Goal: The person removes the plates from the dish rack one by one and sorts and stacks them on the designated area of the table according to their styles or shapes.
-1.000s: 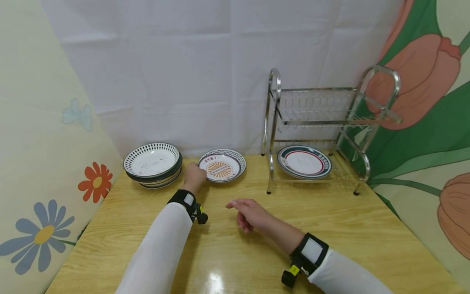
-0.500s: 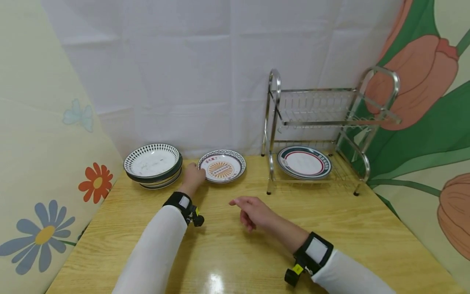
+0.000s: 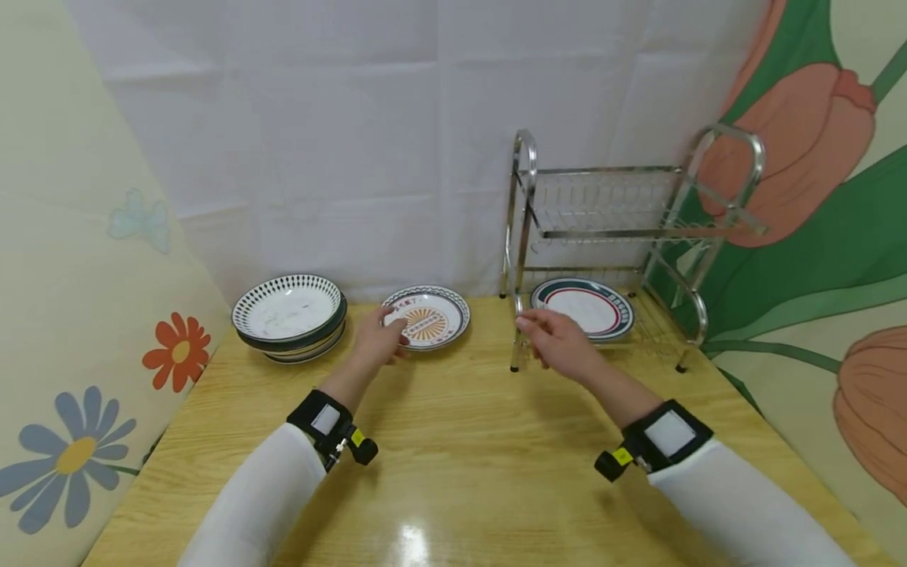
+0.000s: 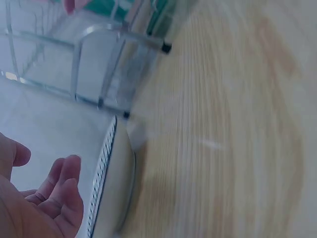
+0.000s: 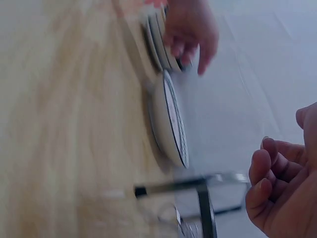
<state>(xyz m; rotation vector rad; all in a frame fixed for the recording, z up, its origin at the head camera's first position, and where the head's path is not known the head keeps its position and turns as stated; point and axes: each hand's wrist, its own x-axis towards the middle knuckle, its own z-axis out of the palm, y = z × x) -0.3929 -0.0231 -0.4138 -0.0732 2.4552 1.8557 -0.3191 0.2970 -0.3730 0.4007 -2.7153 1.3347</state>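
A white plate with an orange sunburst (image 3: 428, 319) and a patterned rim lies on the table, between the stack and the rack. My left hand (image 3: 377, 337) is at its left edge, fingers parted and holding nothing; the left wrist view shows the loosely bent fingers (image 4: 70, 198) beside the plate's rim (image 4: 101, 171). My right hand (image 3: 563, 344) hovers before the left front leg of the metal dish rack (image 3: 609, 234). Its fingers are loosely curled and grip nothing in the right wrist view. On the rack's lower tier lies a plate with a dark green rim (image 3: 538, 294), partly hidden behind that hand.
Several stacked dishes (image 3: 286, 311) stand at the back left, the top one white with a black-patterned rim. A white cloth (image 3: 340, 157) hangs behind the wooden table (image 3: 453, 441). Painted walls flank both sides. The rack's upper tier rises at the back right.
My right hand has moved right and away from me, up to the rack. My left hand has loosened, its fingers now spread by the sunburst plate. The plates have stayed where they were.
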